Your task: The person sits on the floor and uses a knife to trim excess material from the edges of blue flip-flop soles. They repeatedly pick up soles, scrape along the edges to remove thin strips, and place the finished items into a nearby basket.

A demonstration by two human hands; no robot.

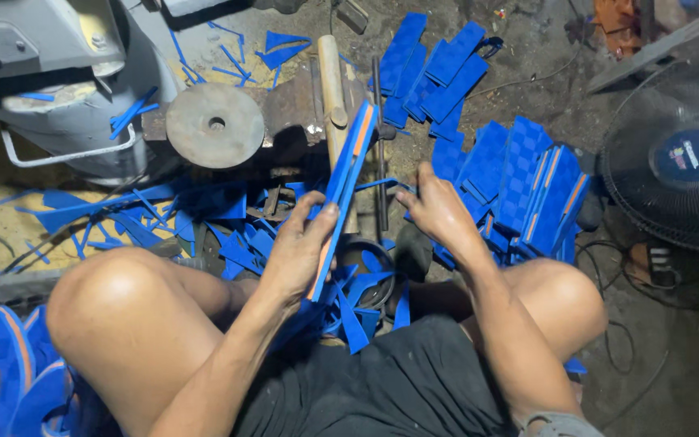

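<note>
Underfoot, blue offcuts (236, 243) litter the dirty floor (673, 356) beside a fan (681, 162).

Fan (681, 162) cut by right edge; right hand (434, 206) fingertips hidden behind blue scraps (479, 170).

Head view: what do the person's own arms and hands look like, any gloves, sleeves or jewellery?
Both are bare: no gloves on the left hand or right hand, and no rings show on the fingers. No sleeves cover the forearms, and no watch or band shows at either wrist. A grey edge, perhaps fabric, shows by the right elbow at the bottom of the frame.
</note>
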